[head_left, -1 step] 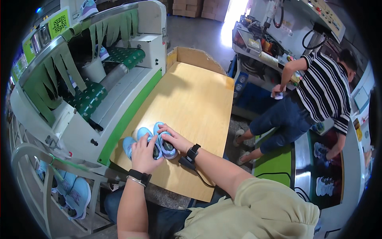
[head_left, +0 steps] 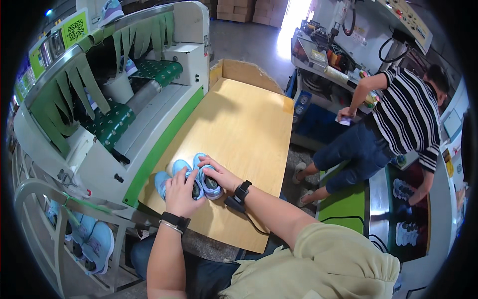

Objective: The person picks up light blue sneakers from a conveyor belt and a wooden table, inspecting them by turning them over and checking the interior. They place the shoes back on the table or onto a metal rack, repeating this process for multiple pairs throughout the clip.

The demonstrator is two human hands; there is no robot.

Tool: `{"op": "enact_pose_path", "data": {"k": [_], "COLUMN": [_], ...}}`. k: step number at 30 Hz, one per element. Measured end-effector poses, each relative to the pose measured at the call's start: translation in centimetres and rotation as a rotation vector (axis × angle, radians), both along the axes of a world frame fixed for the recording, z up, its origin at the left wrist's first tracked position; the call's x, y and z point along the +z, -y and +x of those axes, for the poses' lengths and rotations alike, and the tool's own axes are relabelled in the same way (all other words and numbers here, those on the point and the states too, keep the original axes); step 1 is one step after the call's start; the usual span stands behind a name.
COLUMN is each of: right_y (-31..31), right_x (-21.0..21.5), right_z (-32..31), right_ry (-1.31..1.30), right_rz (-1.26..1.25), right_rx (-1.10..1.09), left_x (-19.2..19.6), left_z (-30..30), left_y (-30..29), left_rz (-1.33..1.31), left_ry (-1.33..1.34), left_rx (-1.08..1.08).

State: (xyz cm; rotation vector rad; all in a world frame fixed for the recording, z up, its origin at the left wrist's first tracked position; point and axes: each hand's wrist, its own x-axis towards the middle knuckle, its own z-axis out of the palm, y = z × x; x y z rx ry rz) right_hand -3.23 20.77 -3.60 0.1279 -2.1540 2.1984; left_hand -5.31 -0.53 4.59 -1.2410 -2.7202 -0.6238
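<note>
Light blue sneakers with dark openings sit close together at the near left of a wooden board. My right hand (head_left: 219, 174) is closed round the rightmost sneaker (head_left: 212, 190), its fingers across the upper near the opening. My left hand (head_left: 180, 192) grips the middle sneaker (head_left: 181, 166), covering much of it; thumb and fingers straddle the shoe. Left of that hand, the toe of another sneaker (head_left: 161, 183) shows, with the rest hidden behind my fingers. The board (head_left: 239, 129) bears all of them.
At the left stands a machine with a green belt (head_left: 158, 70) and hanging strips (head_left: 84, 89). A rack of blue shoes (head_left: 99, 244) is below it. At right, a person in a striped shirt (head_left: 406, 109) reaches to shoes on another conveyor (head_left: 386, 219). A cable (head_left: 256, 229) hangs by my right wrist.
The person at right has shifted slightly, the lower hand and the hand with a small pale item both moving a little. My hands and the sneakers look the same.
</note>
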Motion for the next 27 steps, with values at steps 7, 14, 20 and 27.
{"op": "enact_pose_path", "data": {"k": [7, 14, 20, 27], "right_y": [-0.2, -0.5, 0.1, -2.7], "right_x": [-0.1, -0.4, 0.1, 4.2], "right_z": [0.0, -0.1, 0.1, -3.7], "right_ry": [-0.056, -0.051, -0.013, 0.154], "right_rz": [0.043, 0.056, 0.018, 0.188], "right_rx": [0.020, 0.016, -0.040, -0.028], "left_x": [-0.6, -0.2, 0.6, -0.2], "left_z": [-0.3, 0.0, 0.0, 0.1], "left_y": [0.2, 0.0, 0.1, -0.1], "left_rz": [0.018, 0.026, 0.006, -0.027], "left_ry": [-0.012, 0.001, 0.044, -0.012], "left_rx": [0.003, -0.005, 0.021, 0.002]}}
